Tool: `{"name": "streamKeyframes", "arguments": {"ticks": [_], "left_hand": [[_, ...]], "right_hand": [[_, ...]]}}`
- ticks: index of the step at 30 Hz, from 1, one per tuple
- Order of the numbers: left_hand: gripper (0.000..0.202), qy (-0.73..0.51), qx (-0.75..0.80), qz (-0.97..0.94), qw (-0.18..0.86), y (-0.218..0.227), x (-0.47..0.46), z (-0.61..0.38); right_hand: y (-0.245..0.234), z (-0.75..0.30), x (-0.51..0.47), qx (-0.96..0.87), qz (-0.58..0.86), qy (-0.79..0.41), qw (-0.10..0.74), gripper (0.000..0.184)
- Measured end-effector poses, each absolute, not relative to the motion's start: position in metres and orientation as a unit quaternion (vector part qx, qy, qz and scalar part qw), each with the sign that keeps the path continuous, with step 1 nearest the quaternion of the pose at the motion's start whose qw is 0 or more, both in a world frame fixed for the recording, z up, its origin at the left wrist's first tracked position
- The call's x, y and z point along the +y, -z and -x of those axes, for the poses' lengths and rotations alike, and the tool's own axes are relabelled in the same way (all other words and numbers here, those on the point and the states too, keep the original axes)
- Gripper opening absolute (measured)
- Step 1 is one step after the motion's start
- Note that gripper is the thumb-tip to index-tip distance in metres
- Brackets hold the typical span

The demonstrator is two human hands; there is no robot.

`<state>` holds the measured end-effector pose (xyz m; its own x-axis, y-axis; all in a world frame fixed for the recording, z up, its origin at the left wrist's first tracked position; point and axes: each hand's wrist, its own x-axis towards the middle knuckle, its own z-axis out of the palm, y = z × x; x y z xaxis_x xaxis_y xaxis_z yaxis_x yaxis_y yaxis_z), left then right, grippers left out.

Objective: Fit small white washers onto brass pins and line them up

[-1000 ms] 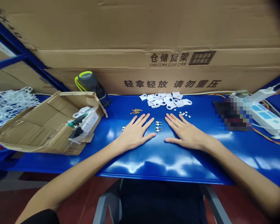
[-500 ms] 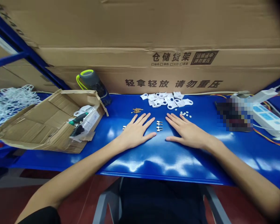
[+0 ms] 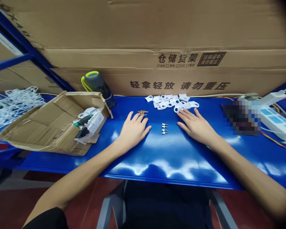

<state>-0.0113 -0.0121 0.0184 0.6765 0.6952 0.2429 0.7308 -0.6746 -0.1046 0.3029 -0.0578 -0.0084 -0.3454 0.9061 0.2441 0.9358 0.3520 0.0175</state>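
Observation:
My left hand [image 3: 134, 129] lies flat and open on the blue table [image 3: 162, 156], its fingertips close to a few small brass parts [image 3: 142, 112]. My right hand [image 3: 195, 126] also lies flat and open, with its fingertips touching the front of a pile of white plastic pieces [image 3: 171, 101]. Three small silver metal terminals [image 3: 164, 128] lie on the table between the two hands. Neither hand holds anything.
An open cardboard box [image 3: 50, 127] with a green-handled tool [image 3: 83, 120] and bagged parts sits at the left. A grey bottle with a green rim [image 3: 97, 86] leans behind it. Big cardboard cartons [image 3: 157, 47] form the back wall. A white power strip [image 3: 274, 119] lies at right, white netting [image 3: 14, 103] at far left.
Both hands slid forward and apart: the left toward the brass parts, the right up to the white plastic pile, covering the small white bits. The silver terminals now lie uncovered between them.

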Motion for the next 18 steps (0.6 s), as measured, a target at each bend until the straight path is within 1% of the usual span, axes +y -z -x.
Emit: {"name": "streamKeyframes", "arguments": {"ticks": [7,11,14,18], "left_hand": [[0.033,0.098,-0.339,0.933,0.073,-0.021,-0.018,0.007],[0.037,0.097,-0.325,0.939,0.063,-0.026,-0.018,0.008],[0.036,0.095,-0.325,0.939,0.063,-0.028,-0.015,0.009],[0.029,0.075,-0.353,0.929,0.081,-0.027,-0.011,0.01]], "right_hand": [[0.002,-0.298,-0.065,-0.82,0.557,0.078,0.107,0.055],[0.003,-0.301,-0.064,-0.81,0.567,0.095,0.117,0.056],[0.002,-0.304,-0.063,-0.781,0.599,0.123,0.127,0.052],[0.001,-0.306,-0.061,-0.76,0.621,0.136,0.131,0.047]]}}
